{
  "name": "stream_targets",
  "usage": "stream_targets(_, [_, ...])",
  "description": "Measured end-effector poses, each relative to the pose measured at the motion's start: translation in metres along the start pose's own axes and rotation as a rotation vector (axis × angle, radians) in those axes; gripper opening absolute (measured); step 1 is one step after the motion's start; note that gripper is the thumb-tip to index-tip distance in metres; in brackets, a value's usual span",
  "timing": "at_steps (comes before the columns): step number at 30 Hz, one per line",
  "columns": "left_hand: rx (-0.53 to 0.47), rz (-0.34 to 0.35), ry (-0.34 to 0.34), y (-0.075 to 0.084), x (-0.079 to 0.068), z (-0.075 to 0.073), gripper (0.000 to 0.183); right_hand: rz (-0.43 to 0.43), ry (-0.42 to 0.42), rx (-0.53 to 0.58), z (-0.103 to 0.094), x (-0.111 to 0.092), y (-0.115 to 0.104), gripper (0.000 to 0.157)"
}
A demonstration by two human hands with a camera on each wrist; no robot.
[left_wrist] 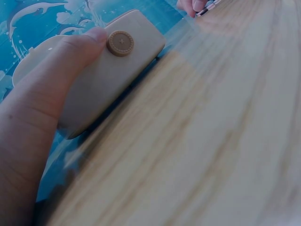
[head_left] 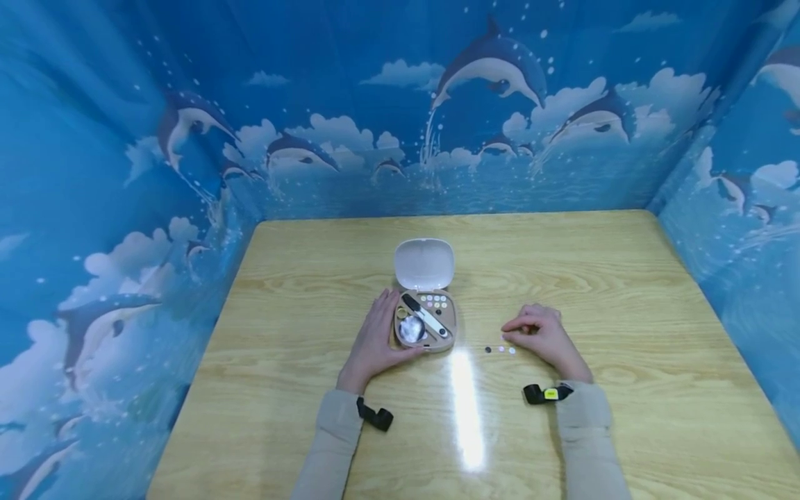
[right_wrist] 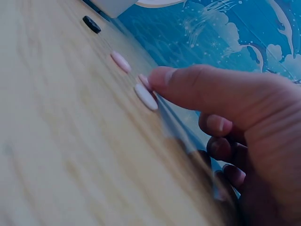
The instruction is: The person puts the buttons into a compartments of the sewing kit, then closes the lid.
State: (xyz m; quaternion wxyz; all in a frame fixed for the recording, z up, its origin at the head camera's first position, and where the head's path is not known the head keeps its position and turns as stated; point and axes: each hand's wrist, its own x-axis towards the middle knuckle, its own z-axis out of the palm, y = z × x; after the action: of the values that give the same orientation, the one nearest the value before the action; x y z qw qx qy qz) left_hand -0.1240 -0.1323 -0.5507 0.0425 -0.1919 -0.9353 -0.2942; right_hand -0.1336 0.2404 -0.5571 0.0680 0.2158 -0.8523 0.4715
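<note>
My left hand (head_left: 373, 342) holds an open sewing kit box (head_left: 453, 326) by its side, thumb along the front wall. In the left wrist view, the thumb lies beside a round brown button-shaped catch (left_wrist: 121, 43) on that wall. Inside the box lie a black-and-white tool (head_left: 426, 316), a round shiny item (head_left: 412, 329), a small gold-coloured ring-like piece (head_left: 402, 313) and several buttons (head_left: 435, 301). To the right, my right hand (head_left: 542, 339) pinches a small pink button (right_wrist: 145, 82) at its fingertips. Beside it on the table lie a black button (right_wrist: 91, 24), a pink button (right_wrist: 121, 62) and a white button (right_wrist: 146, 97).
The box's whitish lid (head_left: 424, 264) stands raised at the back. Everything rests on a wood-grain table (head_left: 300, 278), with a bright light reflection in front of the box. Blue dolphin-print curtains (head_left: 350, 76) enclose the back and sides.
</note>
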Motion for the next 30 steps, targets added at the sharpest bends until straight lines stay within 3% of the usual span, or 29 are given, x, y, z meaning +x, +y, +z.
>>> stream_targets(8, [-0.008, -0.010, -0.018, 0.0013, 0.0001, 0.0002, 0.126, -0.029, 0.014, -0.015, -0.0004, -0.0008, -0.0016, 0.021])
stream_targets(19, [-0.009, -0.021, -0.020, 0.0021, -0.0005, -0.0013, 0.126, 0.017, -0.040, -0.023, -0.0030, -0.0006, -0.0023, 0.021])
stream_targets(30, [-0.017, -0.018, -0.013, 0.0018, 0.0001, -0.0021, 0.126, -0.025, -0.009, -0.027, -0.0002, 0.0013, -0.0029, 0.020])
